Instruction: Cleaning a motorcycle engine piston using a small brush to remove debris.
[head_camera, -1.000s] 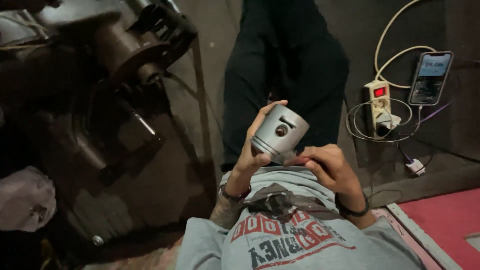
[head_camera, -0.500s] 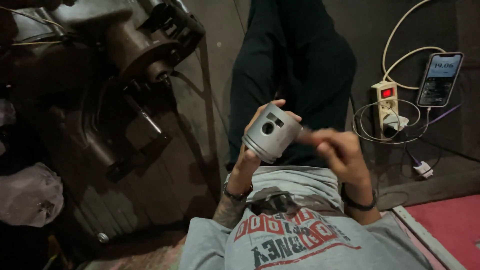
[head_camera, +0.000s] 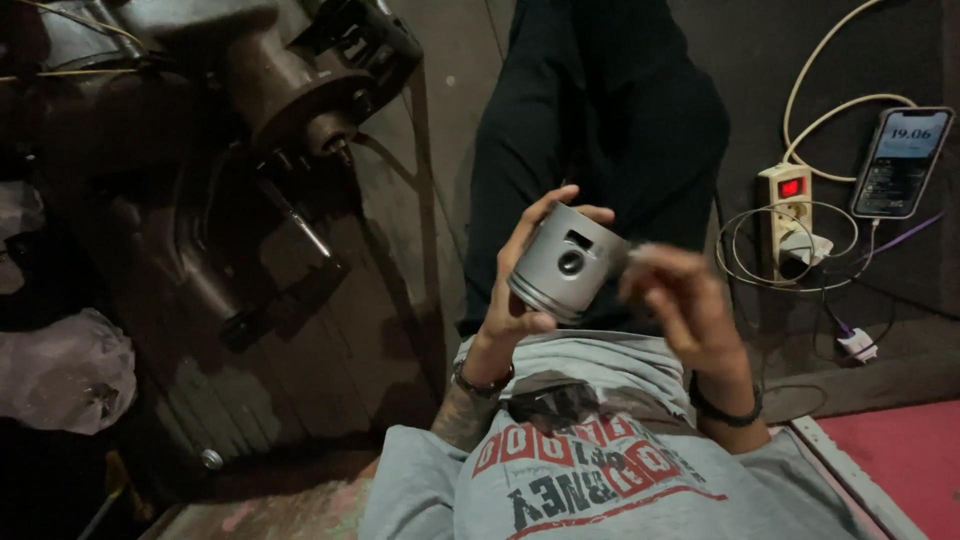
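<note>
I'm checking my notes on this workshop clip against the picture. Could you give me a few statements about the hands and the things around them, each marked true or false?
1. The left hand holds a grey metal piston. True.
2. The right hand grips the piston firmly around its crown. False: it is blurred and sits beside the piston; whether it touches cannot be told.
3. A smartphone with a lit screen lies to the person's right, near a white power strip. True.
4. The power strip's switch is dark. False: it glows red.
5. A dark engine casing sits to the person's left. True.
6. The piston rests on the floor. False: it is held up over the person's lap.
</note>
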